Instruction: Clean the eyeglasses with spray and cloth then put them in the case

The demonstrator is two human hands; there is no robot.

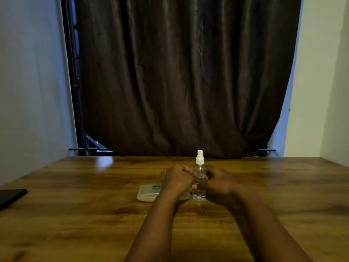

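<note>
A clear spray bottle (199,178) with a white nozzle stands upright on the wooden table (75,205), between my two hands. My right hand (220,181) is curled against the bottle's right side, and a fingertip shows at the bottle's left edge, so it grips the bottle. My left hand (178,177) is curled like a fist just left of the bottle; whether it holds anything is hidden. A pale, flat, rounded case (147,192) lies on the table under my left wrist. No eyeglasses or cloth are plainly visible.
A dark flat object (11,195) lies at the table's left edge. A brown curtain (179,72) hangs behind the far edge of the table, with pale walls on both sides.
</note>
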